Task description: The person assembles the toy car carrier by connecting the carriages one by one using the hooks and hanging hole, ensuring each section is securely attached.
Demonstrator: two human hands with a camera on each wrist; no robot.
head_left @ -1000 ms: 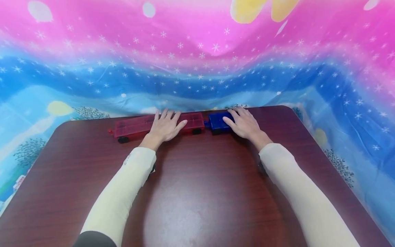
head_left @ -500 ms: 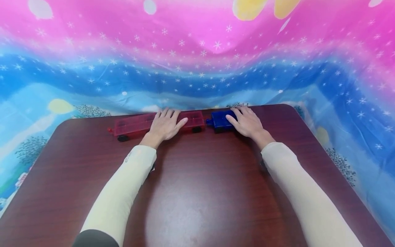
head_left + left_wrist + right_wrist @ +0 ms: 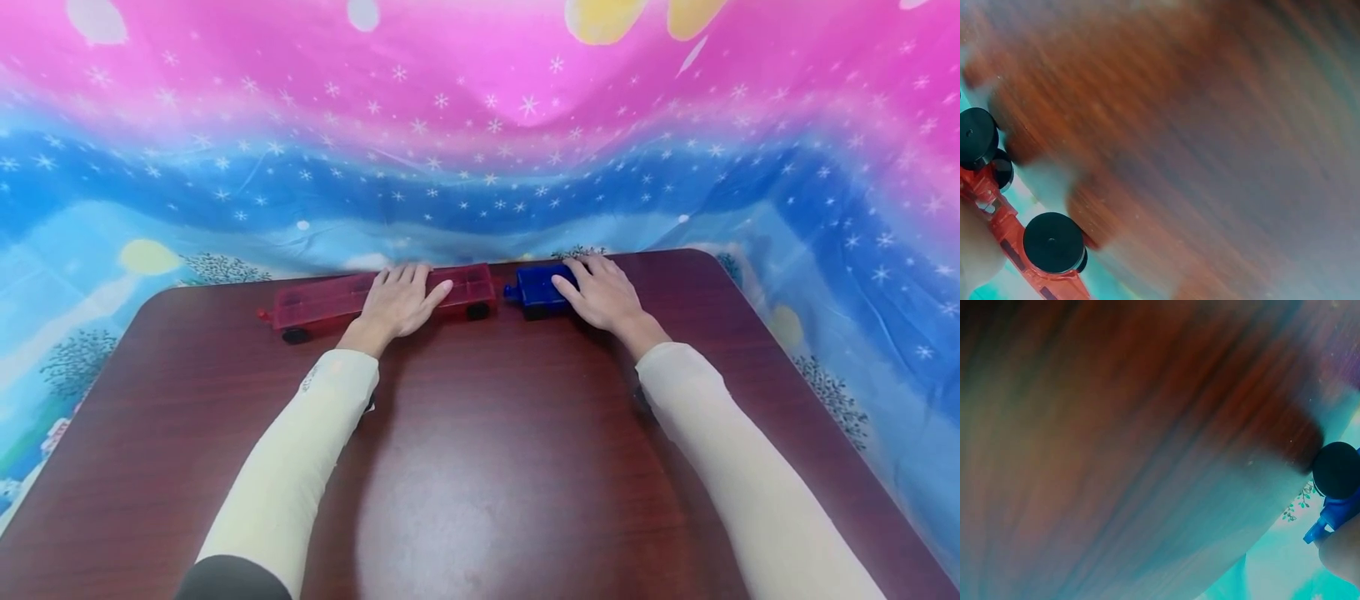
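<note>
Left grip (image 3: 399, 302): fingers spread, nearly straight, over the red wagon (image 3: 315, 302). Right grip (image 3: 606, 296): thumb across the blue wagon (image 3: 536, 287); fingertips hidden, closure cannot be told. Blue lies just apart at red's 3 o'clock, both toward 12 o'clock on the surface (image 3: 450, 467). Left cuff (image 3: 348, 367): dark print, too small to read.

Printed cloth (image 3: 480, 125) bordering the table (image 3: 480, 400) makes a nook.
</note>
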